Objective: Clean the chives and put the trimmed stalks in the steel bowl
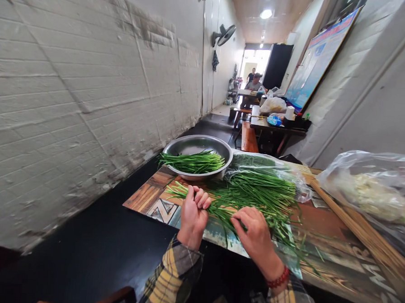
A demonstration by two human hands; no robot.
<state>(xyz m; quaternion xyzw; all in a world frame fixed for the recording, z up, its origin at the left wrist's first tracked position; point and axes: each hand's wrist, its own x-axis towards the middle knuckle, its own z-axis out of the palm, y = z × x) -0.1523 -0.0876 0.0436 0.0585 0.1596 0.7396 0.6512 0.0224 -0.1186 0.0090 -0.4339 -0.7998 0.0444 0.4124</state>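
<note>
Garlic chives [254,195] run left-right mid-frame; left hand [193,214] fisted round stalks, right hand [256,233] atop pile, grip unclear.

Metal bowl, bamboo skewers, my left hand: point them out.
metal bowl [189,145]: head view, bare inner wall.
bamboo skewers [364,233]: head view, middle of the bundle.
left hand [193,214]: head view, back, fisted on chives [251,194].

The bowl [189,146] is dull metal, the bag [367,178] thin glossy crinkled plastic, the desk [323,230] smooth printed wood, the wall [73,95] rough flaking paint, the chives [258,193] waxy-smooth.
</note>
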